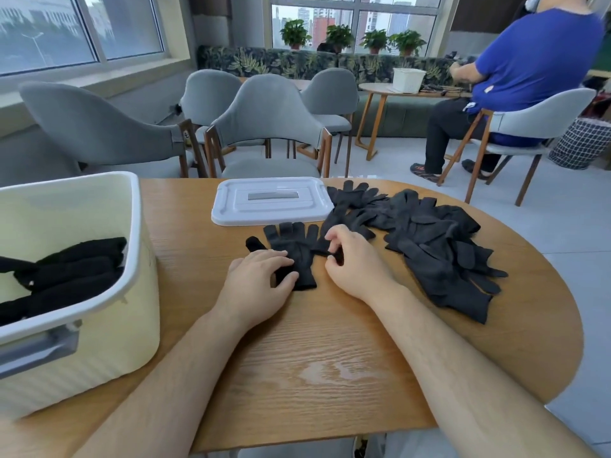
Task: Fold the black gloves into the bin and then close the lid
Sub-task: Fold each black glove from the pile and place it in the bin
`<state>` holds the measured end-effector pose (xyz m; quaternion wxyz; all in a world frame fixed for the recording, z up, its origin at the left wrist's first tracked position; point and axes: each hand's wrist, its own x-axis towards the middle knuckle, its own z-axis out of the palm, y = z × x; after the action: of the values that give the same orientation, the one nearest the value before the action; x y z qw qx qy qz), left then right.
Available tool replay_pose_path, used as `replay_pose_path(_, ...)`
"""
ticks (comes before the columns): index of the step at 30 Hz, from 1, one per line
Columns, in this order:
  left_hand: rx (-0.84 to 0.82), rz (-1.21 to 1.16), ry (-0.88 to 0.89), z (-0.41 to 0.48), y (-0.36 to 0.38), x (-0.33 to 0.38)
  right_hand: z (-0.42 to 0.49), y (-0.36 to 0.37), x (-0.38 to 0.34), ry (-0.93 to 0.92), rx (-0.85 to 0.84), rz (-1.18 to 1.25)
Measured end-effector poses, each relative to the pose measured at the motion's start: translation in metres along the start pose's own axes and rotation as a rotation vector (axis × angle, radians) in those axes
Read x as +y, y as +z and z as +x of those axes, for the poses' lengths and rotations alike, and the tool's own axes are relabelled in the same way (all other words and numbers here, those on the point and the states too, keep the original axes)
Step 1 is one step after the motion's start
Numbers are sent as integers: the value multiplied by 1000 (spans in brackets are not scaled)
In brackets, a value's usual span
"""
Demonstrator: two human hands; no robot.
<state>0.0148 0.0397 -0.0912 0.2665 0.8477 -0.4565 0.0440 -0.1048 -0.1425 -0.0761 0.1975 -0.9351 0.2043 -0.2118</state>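
The wooden bench carried everything. At its left edge stood the cream bin, open, with several folded gloves lying side by side in the part of it that showed. Its far corner was out of view, so how full it was could not be told. To the right a loose pile of black gloves waited unfolded, so the task looked far from done. The white lid lay flat at the far side, apart from the bin, just beyond the work. Between the hands one flat glove lay with its fingers pointing away. The left hand rested on its cuff end, grip released, fingers merely pressing the cloth down. The right hand had its grip closed in a pinch on a second glove, which trailed back toward the pile. To do this step well, the second glove probably wanted laying squarely on the first, cuffs and fingers matched, with the left hand pinning the lower one so it did not slide or bunch before the fold.
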Motion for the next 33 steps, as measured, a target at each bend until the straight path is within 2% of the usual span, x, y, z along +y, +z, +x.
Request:
replay_pose_path(6, -17, -30, -3, -4, -1, -2, -2, 4, 2, -14, 36, -13)
replay_pose_path(9, -56, -27, 6, -2, -5, -3, 1, 7, 3, -16, 223, 58)
replay_pose_path(12, -94, -21, 41, -5, -7, -8, 1, 5, 1, 226, 343, 106)
replay_pose_path(13, -84, -24, 54, -7, -6, -9, 0, 5, 2, 336, 324, 52)
replay_pose_path(14, -55, -27, 67, -10, -5, -10, -3, 3, 1, 420, 293, -116)
replay_pose_path(16, 30, -35, 108, -14, -4, -11, -6, 1, -2, 508, 200, -462)
replay_pose_path(17, 70, -40, 132, -14, -5, -11, -6, 1, -2, 535, 151, -531)
replay_pose_path(20, 87, -67, 162, -15, -8, -13, -2, 5, -1, 562, 75, -438)
replay_pose_path(24, 67, -84, 158, -16, -10, -14, -2, 3, -7, 511, 164, -285)
replay_pose_path(26, 64, -84, 152, -14, -9, -14, -5, 1, -8, 425, 196, -99)
replay_pose_path(29, 55, -103, 123, -12, -10, -15, -9, 1, -16, 160, 231, 163)
replay_pose_path(33, -3, -161, 51, -11, -16, -16, -11, 9, -29, -153, 113, 212)
